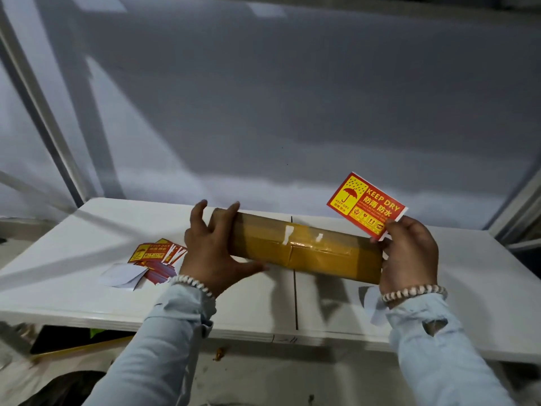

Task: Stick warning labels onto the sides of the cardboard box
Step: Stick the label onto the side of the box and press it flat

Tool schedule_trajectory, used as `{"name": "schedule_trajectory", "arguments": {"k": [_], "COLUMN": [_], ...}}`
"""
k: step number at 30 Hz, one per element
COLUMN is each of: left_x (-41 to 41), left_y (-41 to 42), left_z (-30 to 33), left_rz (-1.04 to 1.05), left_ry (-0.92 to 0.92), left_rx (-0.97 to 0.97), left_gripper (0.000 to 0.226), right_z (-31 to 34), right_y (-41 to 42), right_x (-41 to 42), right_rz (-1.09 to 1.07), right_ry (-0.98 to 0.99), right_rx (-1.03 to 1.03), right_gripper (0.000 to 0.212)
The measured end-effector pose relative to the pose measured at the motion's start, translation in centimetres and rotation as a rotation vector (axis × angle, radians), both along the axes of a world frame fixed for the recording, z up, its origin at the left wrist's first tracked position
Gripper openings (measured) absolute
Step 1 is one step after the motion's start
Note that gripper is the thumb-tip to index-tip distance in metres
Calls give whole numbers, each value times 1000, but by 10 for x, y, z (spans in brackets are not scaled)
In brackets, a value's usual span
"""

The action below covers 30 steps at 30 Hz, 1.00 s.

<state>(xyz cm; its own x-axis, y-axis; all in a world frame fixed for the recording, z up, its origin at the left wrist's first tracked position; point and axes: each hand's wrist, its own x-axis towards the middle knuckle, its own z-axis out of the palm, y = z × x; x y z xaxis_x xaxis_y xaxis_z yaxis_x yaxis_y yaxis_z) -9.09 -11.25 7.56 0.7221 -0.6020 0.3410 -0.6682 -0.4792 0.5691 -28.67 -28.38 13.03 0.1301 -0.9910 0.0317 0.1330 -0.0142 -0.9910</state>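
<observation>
Cardboard box (304,250), long and narrow and wrapped in glossy brown tape, is sitting between both hands over the white table (87,288), its length running left to right, and whether its underside is touching the tabletop is not clear from this angle. Left hand (210,253) is gripping the left end, fingers curling over the far edge and thumb pressing along the near lower edge. Right hand (409,253) is bracing against the right end of the box and at the same time pinching a warning label (366,205) by its lower right corner between thumb and fingers, so that hand is closed on the sticker. That label is standing up above the right end of the box, tilting, red and yellow, showing an umbrella under rain and the words KEEP DRY. Both wrists are wearing pale beaded bracelets (414,292) and both arms are coming in under light blue sleeves (164,341). Off to the left, on the table, a loose pile of more red and yellow labels (158,253) is lying near the left hand, and white backing sheets (123,275) are lying at its near edge. Another white scrap of paper (371,303) is lying on the table beside the right wrist. A dark seam (295,303) is running across the tabletop beneath the box.
</observation>
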Motion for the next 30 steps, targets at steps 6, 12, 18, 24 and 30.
{"name": "schedule_trajectory", "arguments": {"k": [6,12,18,24,30], "left_x": [3,7,9,8,7], "left_y": [1,-1,-4,-9,-8], "left_z": [7,-1,-1,4,3], "left_rz": [40,53,-60,-104,-149], "left_ry": [-149,-349,-421,-434,-406], "left_rx": [225,287,203,143,105], "left_gripper": [92,68,64,70,83], "right_z": [5,-2,-7,-16,-30], "right_y": [2,4,4,16,26], "right_x": [-2,1,3,16,30], "right_rz": [35,63,-19,172,393], "right_ry": [-19,15,119,156,342], "right_rx": [25,-7,-200,-223,-139], "right_gripper": [10,14,10,13,23]}}
